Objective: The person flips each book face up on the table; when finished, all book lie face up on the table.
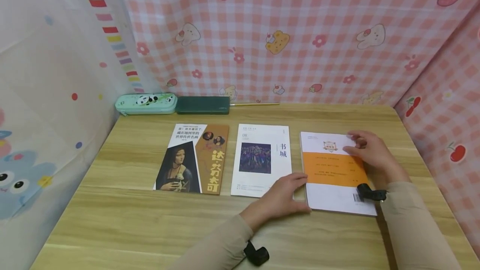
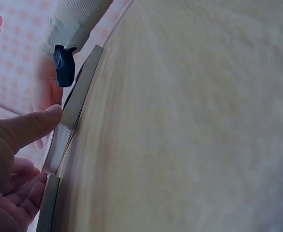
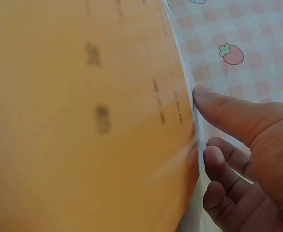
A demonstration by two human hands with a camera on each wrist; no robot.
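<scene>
An orange-and-white book [image 1: 333, 170] lies back cover up on the table at the right, barcode towards the near edge. My left hand [image 1: 286, 195] touches its left side, thumb by the near corner; its page edges [image 2: 59, 145] show in the left wrist view. At the book's upper right is my right hand [image 1: 369, 149]; the right wrist view puts that thumb [image 3: 218, 108] against the cover's edge, with bent fingertips lower along it. Left of it lies a white magazine [image 1: 258, 157], partly behind my left hand. Further left is a book with a painted portrait cover [image 1: 191, 159].
At the back left stand a mint panda pencil case [image 1: 146, 103] and a dark green case [image 1: 202, 105], with a thin pencil-like stick [image 1: 255, 104] beside them. Patterned cloth [image 1: 277, 41] encloses the wooden table [image 1: 123, 216] at the back and sides.
</scene>
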